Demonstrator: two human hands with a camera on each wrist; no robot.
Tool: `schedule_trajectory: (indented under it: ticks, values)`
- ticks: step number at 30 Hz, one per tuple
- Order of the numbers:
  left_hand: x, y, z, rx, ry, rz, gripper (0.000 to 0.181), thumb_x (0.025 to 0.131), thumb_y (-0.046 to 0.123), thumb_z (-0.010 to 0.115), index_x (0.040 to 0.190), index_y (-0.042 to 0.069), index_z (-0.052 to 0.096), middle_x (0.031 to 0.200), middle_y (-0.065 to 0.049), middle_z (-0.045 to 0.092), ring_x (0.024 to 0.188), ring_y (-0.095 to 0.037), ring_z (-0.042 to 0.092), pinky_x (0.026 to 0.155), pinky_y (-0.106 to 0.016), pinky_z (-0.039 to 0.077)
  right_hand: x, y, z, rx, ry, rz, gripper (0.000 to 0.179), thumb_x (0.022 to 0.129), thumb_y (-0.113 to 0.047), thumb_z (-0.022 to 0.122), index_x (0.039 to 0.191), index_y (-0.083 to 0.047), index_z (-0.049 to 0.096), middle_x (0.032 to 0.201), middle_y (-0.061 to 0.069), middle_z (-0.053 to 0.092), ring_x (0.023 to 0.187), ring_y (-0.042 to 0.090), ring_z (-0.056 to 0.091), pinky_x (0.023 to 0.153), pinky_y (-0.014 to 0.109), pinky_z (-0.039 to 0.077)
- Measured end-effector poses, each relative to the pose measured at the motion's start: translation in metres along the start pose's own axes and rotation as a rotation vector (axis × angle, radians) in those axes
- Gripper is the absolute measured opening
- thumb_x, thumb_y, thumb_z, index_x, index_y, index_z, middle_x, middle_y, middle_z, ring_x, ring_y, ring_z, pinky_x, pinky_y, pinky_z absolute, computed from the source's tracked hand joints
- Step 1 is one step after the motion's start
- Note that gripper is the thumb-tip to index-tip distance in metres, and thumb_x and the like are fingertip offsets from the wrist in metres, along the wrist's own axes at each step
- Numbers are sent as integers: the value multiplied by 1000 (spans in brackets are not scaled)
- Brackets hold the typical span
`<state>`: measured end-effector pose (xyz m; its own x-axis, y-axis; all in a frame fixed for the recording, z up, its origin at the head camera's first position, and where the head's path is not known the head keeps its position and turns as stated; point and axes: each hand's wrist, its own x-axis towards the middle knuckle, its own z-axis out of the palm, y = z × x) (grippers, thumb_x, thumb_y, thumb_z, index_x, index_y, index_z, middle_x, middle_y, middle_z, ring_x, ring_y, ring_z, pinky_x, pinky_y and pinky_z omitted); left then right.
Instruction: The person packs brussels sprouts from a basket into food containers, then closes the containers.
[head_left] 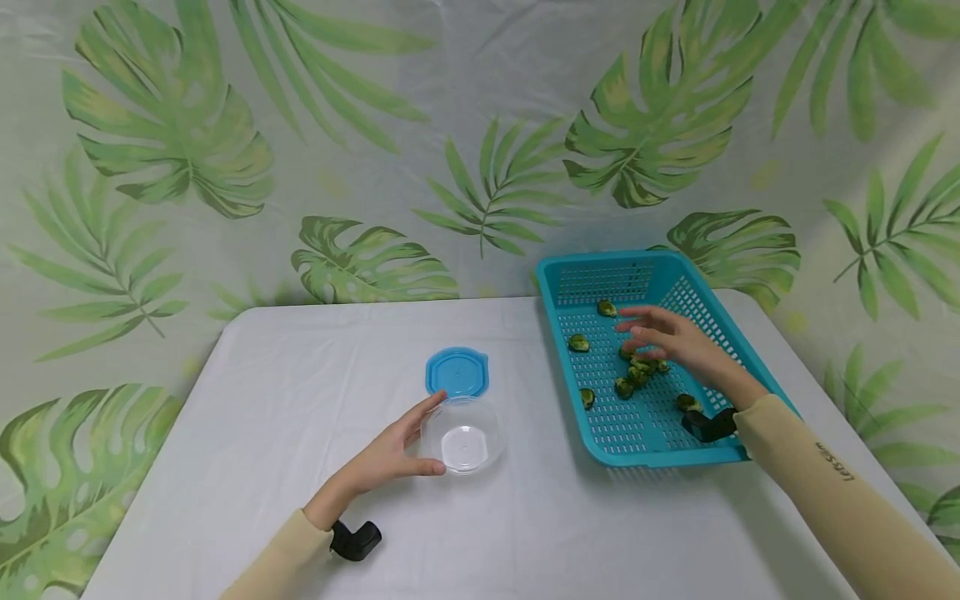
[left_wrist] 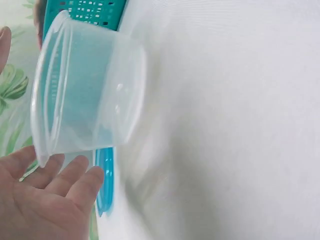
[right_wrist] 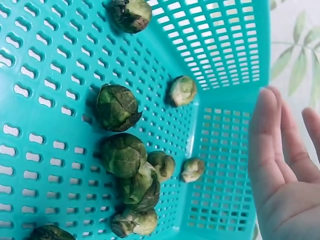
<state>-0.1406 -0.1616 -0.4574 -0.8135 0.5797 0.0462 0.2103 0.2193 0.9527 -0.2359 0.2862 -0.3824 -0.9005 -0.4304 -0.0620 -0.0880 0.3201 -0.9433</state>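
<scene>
On the white table stands a clear round plastic bowl (head_left: 465,450). My left hand (head_left: 388,457) is at its left side, thumb and fingers spread apart, with fingertips right at the rim in the left wrist view. A blue lid (head_left: 457,372) lies just behind the bowl. My right hand (head_left: 675,343) hovers over the turquoise basket (head_left: 652,459), its fingers loosely extended and holding nothing. Below it, several Brussels sprouts (right_wrist: 124,155) lie on the perforated basket floor, some clustered in the middle and others scattered toward the walls.
The basket's raised walls stand at the table's right side, close to its back edge. Behind the table hangs a leaf-patterned cloth (head_left: 360,167). Black wrist cameras, such as the left one (head_left: 356,541), jut out from both wrists.
</scene>
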Motion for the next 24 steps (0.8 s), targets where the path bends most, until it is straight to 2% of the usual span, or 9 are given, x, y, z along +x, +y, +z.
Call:
schedule_trajectory:
  ticks: [3, 9, 13, 24]
  values:
    - [1, -4, 5, 1, 8, -18, 97, 80, 17, 80, 154, 10, 18, 157, -9, 18, 143, -28, 12, 109, -54, 21, 1, 3, 1, 17, -36, 15, 48, 102, -24, 48, 144, -2, 35, 136, 27, 42, 111, 40, 54, 91, 57, 44]
    - [1, -8, 10, 54, 32, -55, 99, 79, 22, 81, 154, 13, 17, 156, -8, 21, 142, -29, 15, 107, -55, 25, 3, 11, 7, 10, -144, 38, 50, 103, -19, 47, 143, 5, 31, 138, 34, 37, 112, 47, 51, 89, 54, 46]
    - [2, -10, 12, 70, 43, -54, 97, 79, 22, 80, 154, 13, 19, 154, -9, 27, 142, -30, 18, 105, -57, 28, 6, 15, 12, 10, -216, 67, 51, 102, -18, 46, 143, 9, 29, 139, 35, 36, 114, 53, 47, 89, 53, 47]
    - [4, -12, 14, 77, 64, -25, 96, 78, 9, 79, 153, 9, 19, 152, -16, 29, 140, -35, 21, 103, -60, 30, 13, 21, 23, -42, -364, 155, 49, 102, -18, 47, 142, 8, 32, 137, 34, 40, 108, 43, 56, 88, 52, 48]
